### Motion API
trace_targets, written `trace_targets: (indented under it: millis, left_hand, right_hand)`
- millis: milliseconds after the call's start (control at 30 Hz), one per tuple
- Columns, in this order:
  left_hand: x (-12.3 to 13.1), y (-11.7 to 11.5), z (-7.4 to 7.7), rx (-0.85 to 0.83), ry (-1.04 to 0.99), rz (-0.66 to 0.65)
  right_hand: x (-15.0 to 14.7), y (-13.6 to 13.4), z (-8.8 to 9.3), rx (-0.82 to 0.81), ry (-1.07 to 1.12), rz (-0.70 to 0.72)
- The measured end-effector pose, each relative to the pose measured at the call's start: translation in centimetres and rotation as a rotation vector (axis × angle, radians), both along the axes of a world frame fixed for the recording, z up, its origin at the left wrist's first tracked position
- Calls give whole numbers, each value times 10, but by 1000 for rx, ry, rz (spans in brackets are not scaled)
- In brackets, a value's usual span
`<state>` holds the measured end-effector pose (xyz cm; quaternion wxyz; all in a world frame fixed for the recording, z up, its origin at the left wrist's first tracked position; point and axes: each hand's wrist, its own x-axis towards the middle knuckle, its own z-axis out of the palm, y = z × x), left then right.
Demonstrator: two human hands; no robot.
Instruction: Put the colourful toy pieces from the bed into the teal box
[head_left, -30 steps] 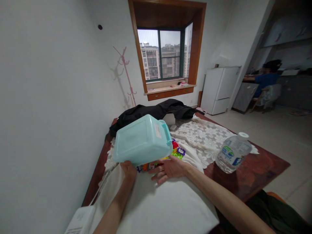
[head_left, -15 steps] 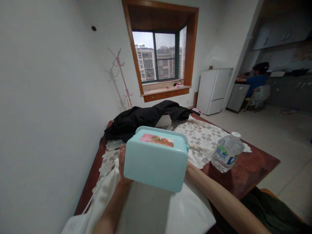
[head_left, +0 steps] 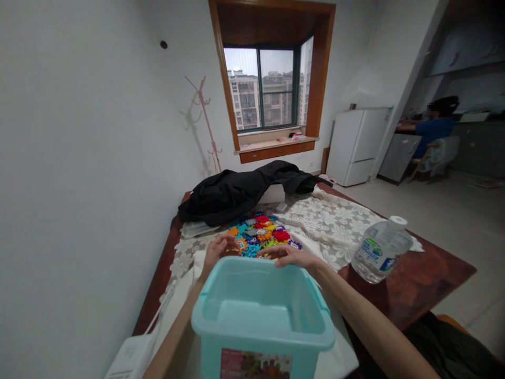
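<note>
A light turquoise plastic bin [head_left: 262, 326] stands upright right in front of me, its inside bare and a picture label on its near side. Beyond its far rim lies a pile of colourful toy gears [head_left: 262, 233] on the lace tablecloth. At the pile's left edge is my left hand [head_left: 219, 251], open, its fingers reaching toward the gears. My right hand [head_left: 292, 256] is open too, just over the bin's far rim, with fingers stretched left along the near edge of the pile. Whether its fingertips touch the gears, I cannot tell.
A large clear bottle [head_left: 381, 250] with a white cap stands on the red-brown table [head_left: 430, 268] at right. Black cloth [head_left: 236, 192] lies across the back, by a white box [head_left: 273, 193]. A person in blue [head_left: 434, 131] sits far right.
The bin was tipped over between both hands; now it stands upright nearer me. Both hands have let go of it and moved to the gears, which now show on the cloth.
</note>
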<state>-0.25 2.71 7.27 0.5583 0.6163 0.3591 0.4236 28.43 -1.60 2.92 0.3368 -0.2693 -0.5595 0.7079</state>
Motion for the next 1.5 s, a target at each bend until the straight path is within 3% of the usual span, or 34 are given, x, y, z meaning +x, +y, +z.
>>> trace_targets:
  millis: [100, 167, 233, 333, 400, 433, 533, 667, 767, 900, 1133, 1333, 1433, 1500]
  left_hand:
    - [-3, -1, 17, -212, 5, -457]
    - [-9, -4, 29, -249, 149, -638]
    - [-13, -8, 41, -231, 301, -717]
    - [-11, -18, 56, -154, 395, -790]
    - [-5, -25, 60, -45, 464, -770]
    - [-1, -27, 59, 18, 517, -740]
    - [10, -31, 49, 143, 670, -684]
    - [13, -28, 37, 165, 721, -698]
    - [7, -25, 39, 161, 738, -673]
    - [2, -22, 44, 170, 780, -642]
    - [8, -25, 39, 199, 800, -611]
    - [7, -24, 37, 170, 808, -564]
    - [9, -24, 36, 171, 803, -557]
    - [10, -24, 36, 176, 804, -552]
  right_hand:
    - [3, -2, 5, 56, -12, -35]
    - [5, -1, 7, 110, -56, -73]
    - [5, 0, 7, 178, -110, -215]
    - [3, 3, 5, 357, -221, -634]
    - [1, 4, 5, 537, -378, -848]
    - [1, 4, 4, 628, -475, -885]
    - [0, 3, 0, 769, -748, -790]
    - [-1, 7, -13, 704, -983, -540]
    - [-1, 12, -14, 724, -1048, -431]
    - [-4, 23, 3, 730, -1089, -350]
    - [-25, 63, 34, 540, -1254, -44]
    - [-26, 66, 36, 731, -1291, -127]
    - [-22, 65, 39, 765, -1328, -140]
    - [-20, 66, 44, 753, -1229, -186]
